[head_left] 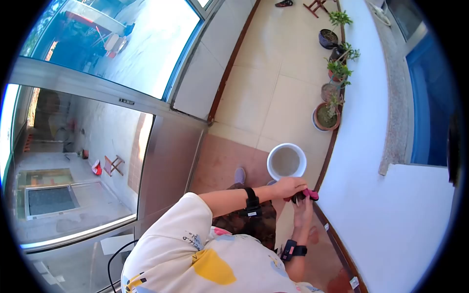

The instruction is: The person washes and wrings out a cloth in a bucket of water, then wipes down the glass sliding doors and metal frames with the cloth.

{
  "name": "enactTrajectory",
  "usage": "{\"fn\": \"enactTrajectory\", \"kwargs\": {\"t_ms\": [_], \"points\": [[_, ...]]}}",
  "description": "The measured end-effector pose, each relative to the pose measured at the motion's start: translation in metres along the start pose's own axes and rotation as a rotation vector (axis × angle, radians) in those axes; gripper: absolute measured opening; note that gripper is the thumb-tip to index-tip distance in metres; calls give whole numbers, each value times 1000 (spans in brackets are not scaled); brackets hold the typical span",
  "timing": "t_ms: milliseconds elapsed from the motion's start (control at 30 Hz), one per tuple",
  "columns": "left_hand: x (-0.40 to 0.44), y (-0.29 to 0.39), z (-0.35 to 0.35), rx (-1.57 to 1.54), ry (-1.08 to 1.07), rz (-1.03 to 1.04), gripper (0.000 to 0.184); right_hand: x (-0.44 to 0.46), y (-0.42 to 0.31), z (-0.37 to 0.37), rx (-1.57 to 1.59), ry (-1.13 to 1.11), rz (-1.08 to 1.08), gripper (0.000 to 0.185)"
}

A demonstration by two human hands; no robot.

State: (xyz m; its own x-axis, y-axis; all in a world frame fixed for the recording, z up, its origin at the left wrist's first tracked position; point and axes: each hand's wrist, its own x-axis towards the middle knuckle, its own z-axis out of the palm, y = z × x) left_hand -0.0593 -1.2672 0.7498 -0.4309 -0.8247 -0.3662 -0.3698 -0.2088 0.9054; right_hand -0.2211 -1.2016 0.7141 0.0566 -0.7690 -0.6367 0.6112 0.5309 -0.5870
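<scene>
My left hand (289,186) and my right hand (303,211) meet beside a white bucket (269,165). Between them is a small dark and magenta item (311,195), its kind too small and covered to tell. The fingers of both hands are closed around it, the left from above and the right from below. The bucket stands on the floor just beyond my hands and holds greyish, cloudy contents. Each wrist has a black strap on it.
Several potted plants (326,116) line the white wall (361,146) on the right. A glass door (80,161) and window fill the left side. My shoe (240,176) rests on the reddish floor (220,156). At the far end are a dark shoe (284,3) and a wooden stool (316,7).
</scene>
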Motion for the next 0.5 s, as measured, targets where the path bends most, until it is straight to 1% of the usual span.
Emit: {"fn": "enactTrajectory", "kwargs": {"t_ms": [33, 67, 100, 133, 167, 200, 233, 267, 300, 333, 367, 400, 433, 467, 500], "points": [[-6, 7, -1, -118, -51, -43, 35, -1, -3, 10, -11, -16, -9, 33], [-16, 12, -1, -67, 17, 41, 41, -3, -7, 19, -96, 8, -83, 33], [-23, 13, -7, -68, 33, 53, 41, -7, -12, 31, -180, 32, -158, 32], [-30, 12, -13, -28, -62, -22, 43, -12, -18, 49, -244, -7, -204, 36], [-38, 8, -17, 8, -151, -102, 45, -14, -21, 61, -261, -29, -203, 36], [-46, -6, -15, 23, -28, -1, 42, -17, -22, 72, -437, -67, -338, 38], [-57, -7, -20, 11, 7, -7, 42, -25, -26, 91, -608, -112, -471, 40], [-69, -10, -29, 80, 101, 84, 39, -36, -26, 117, -547, -17, -548, 36], [-82, -13, -38, 155, 196, 170, 39, -39, -23, 126, -567, -55, -538, 36], [-93, -18, -36, 102, 463, 325, 42, -41, -22, 134, -484, -19, -530, 32], [-105, -26, -41, 97, 507, 319, 42, -47, -18, 144, -402, 18, -519, 28], [-124, -28, -53, -246, 389, 49, 45, -58, -15, 160, -182, -204, -326, 22], [-136, -27, -64, -590, 249, -211, 48, -60, -7, 169, -204, -233, -313, 22], [-149, -27, -74, -829, 247, -200, 52, -60, 3, 177, -33, -547, 21, 28], [-167, -29, -82, -847, 268, -181, 52, -64, 19, 185, 139, -833, 365, 34]]}}
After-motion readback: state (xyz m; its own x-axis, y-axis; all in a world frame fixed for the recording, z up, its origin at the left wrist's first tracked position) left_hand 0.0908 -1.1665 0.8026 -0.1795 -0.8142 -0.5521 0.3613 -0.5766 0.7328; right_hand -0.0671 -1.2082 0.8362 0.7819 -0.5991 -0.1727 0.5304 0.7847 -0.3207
